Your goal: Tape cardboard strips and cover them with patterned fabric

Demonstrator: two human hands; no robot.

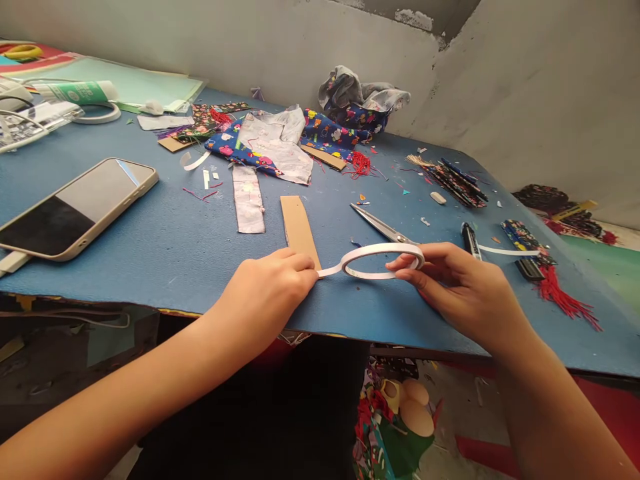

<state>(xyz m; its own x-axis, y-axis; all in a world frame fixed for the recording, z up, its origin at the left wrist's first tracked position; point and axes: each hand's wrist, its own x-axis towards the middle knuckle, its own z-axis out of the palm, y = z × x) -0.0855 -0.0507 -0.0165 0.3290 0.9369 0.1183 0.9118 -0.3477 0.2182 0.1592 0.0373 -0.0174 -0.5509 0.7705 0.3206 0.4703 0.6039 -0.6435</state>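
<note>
My right hand (450, 283) pinches a thin roll of white double-sided tape (383, 251) by its right side, thumb and fingers on the ring. From the roll a short length of tape runs left to my left hand (275, 283), whose fingers are closed on its loose end. That end lies at the near end of a brown cardboard strip (299, 230), partly hidden by the left hand. Just beyond the roll lies a pair of scissors (383, 227), blades pointing away to the left; its handles are mostly hidden behind the roll and right hand.
A phone (80, 207) lies at left. Patterned blue cloth (330, 130) and a pale cloth strip (249, 200) lie farther back. To the right are a black cutter (470, 240) and a floral bookmark-like piece with a red tassel (565, 297). The blue table's edge is close.
</note>
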